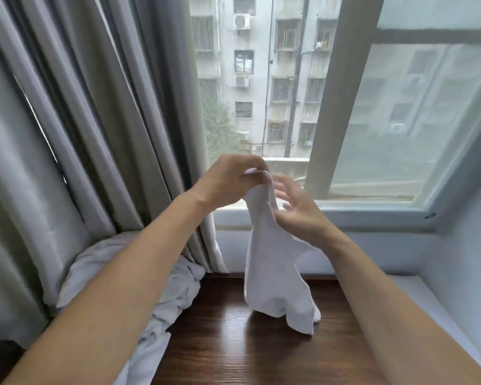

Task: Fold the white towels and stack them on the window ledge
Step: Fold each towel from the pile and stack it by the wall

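A small white towel (272,268) hangs in the air above the dark wooden window ledge (233,343), its lower end touching the wood. My left hand (228,182) pinches the towel's top corner between thumb and fingers. My right hand (297,209) is just right of the towel's upper part, its fingers spread and loosely bent against the cloth's edge; the motion blur hides whether it holds the cloth. A heap of crumpled white fabric (156,295) lies at the ledge's left end, under my left forearm.
Grey curtains (81,134) hang down on the left, reaching the heap. The window frame (331,212) and glass stand close behind my hands. A white wall (461,273) bounds the ledge on the right.
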`<state>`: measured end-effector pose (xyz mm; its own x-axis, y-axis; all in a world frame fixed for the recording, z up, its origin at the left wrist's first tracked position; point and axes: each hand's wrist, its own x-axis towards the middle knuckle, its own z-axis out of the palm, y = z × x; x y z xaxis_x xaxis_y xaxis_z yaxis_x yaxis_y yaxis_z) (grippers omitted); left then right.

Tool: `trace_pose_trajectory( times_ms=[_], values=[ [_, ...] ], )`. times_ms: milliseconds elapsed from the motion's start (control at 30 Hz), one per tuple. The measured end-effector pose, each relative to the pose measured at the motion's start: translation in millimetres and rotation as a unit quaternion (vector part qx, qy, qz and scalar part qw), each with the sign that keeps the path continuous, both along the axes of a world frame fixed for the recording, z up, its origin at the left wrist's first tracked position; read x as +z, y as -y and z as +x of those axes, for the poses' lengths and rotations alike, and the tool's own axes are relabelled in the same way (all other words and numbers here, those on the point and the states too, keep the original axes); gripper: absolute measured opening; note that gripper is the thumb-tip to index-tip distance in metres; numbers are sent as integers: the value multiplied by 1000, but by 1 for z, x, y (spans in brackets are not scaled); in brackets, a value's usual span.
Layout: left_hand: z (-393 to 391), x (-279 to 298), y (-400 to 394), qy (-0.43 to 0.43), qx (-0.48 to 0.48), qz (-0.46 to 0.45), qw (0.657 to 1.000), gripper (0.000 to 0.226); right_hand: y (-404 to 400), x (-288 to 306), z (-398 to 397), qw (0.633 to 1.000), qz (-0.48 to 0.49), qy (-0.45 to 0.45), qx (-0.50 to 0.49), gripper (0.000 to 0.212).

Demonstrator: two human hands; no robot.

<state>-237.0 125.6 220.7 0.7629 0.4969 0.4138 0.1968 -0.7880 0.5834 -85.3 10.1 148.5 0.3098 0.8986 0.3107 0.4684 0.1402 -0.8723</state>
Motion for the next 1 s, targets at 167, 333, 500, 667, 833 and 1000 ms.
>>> trace_pose_trajectory(
  times_ms=[167,333,500,667,833,1000],
  values=[
    [16,-23,23,160,-11,-207,965,22,-8,18,-6,997,78,16,1,11],
    [2,-78,51,152,22,-212,965,111,-17,16,1,984,91,-85,-124,17],
    [-4,-122,66,187,98,-76,974,102,-22,38,-8,963,140,-63,-221,24],
    [-15,-129,55,181,114,-52,976,45,-16,50,6,949,142,-57,-275,24],
    [-2,-127,62,132,73,70,986,38,-13,50,9,946,120,-65,-294,27],
    [-5,-94,45,258,143,-145,944,7,6,57,38,953,87,-120,-262,29]
  ],
)
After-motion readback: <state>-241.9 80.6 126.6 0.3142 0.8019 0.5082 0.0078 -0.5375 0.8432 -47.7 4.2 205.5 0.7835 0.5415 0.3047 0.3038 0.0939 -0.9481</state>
